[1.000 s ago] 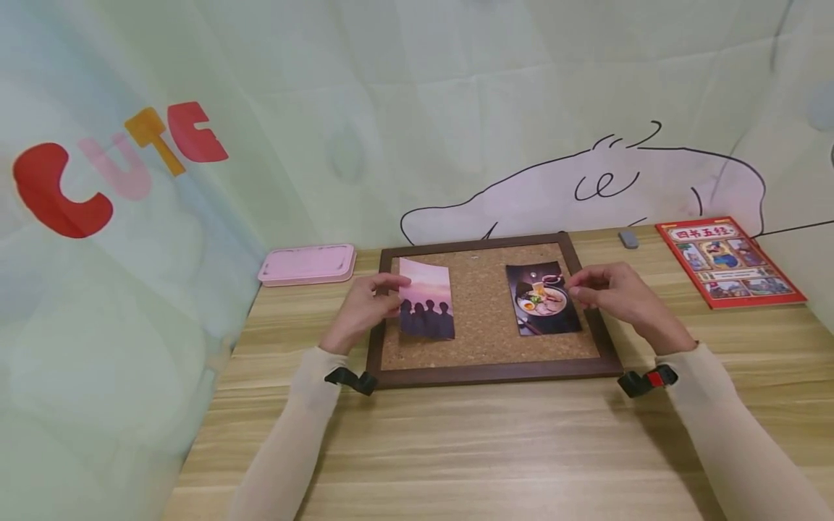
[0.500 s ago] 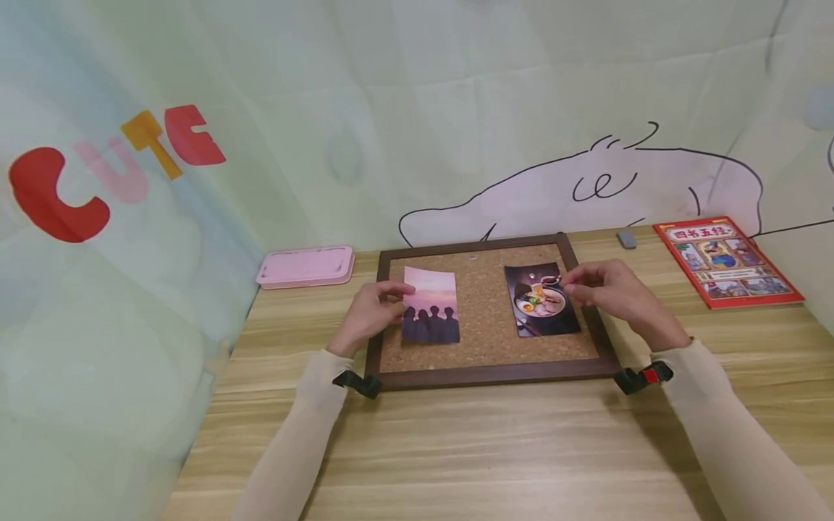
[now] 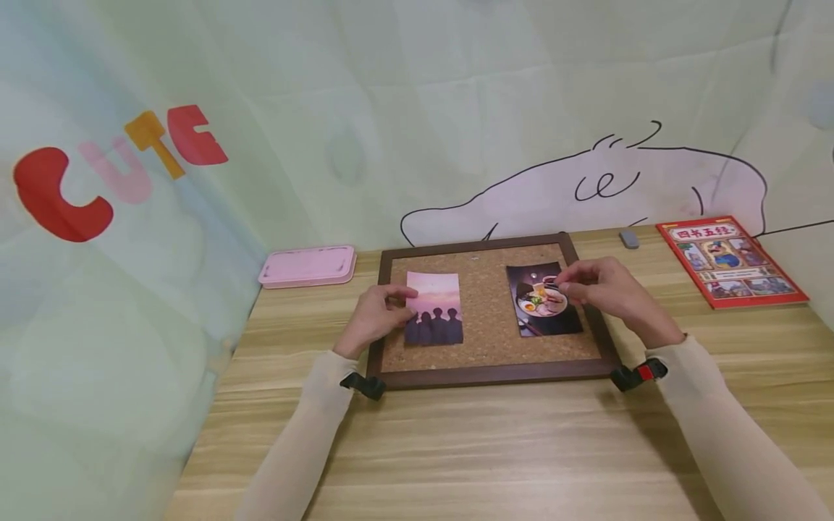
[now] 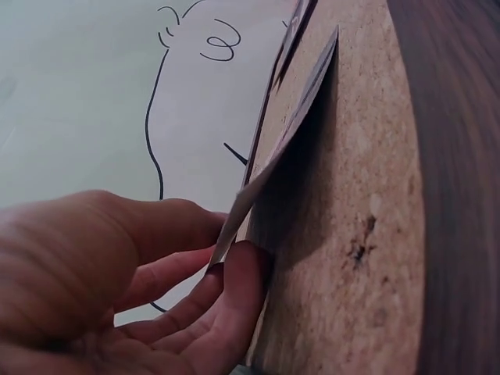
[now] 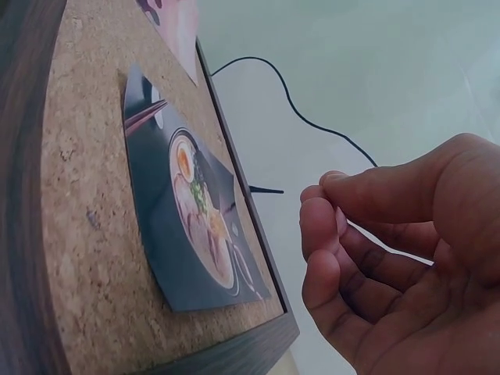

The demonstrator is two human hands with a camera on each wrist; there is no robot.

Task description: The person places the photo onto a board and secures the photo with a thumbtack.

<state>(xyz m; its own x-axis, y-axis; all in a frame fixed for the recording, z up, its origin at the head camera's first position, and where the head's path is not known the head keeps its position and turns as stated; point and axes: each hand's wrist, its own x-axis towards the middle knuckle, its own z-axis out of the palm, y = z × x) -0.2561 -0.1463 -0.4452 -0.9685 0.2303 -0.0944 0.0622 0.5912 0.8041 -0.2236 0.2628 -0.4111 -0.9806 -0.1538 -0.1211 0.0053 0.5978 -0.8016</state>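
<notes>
My left hand (image 3: 374,315) pinches the left edge of a photo (image 3: 435,311) of silhouetted people under a pink sky. In the left wrist view the photo (image 4: 273,160) tilts up off the cork, its held edge between thumb and fingers. A second photo (image 3: 544,300), of a ramen bowl, lies on the right of the cork board (image 3: 485,311) with a small clear pin (image 3: 534,276) near its top. Over that photo's right edge, my right hand (image 3: 602,289) has thumb and fingertips pinched together. A small pale thing (image 5: 341,222) shows between these fingers, mostly hidden.
The board's dark wooden frame (image 3: 495,374) rests on a wood-grain table (image 3: 482,449). A pink case (image 3: 308,265) sits at the back left. At the back right are a small grey block (image 3: 628,239) and a red book (image 3: 733,262). Printed cloth (image 3: 365,130) hangs behind.
My left hand has shifted right and slightly toward me with the sunset photo, now lower and straighter over the cork. My right hand has moved slightly left, over the ramen photo's edge.
</notes>
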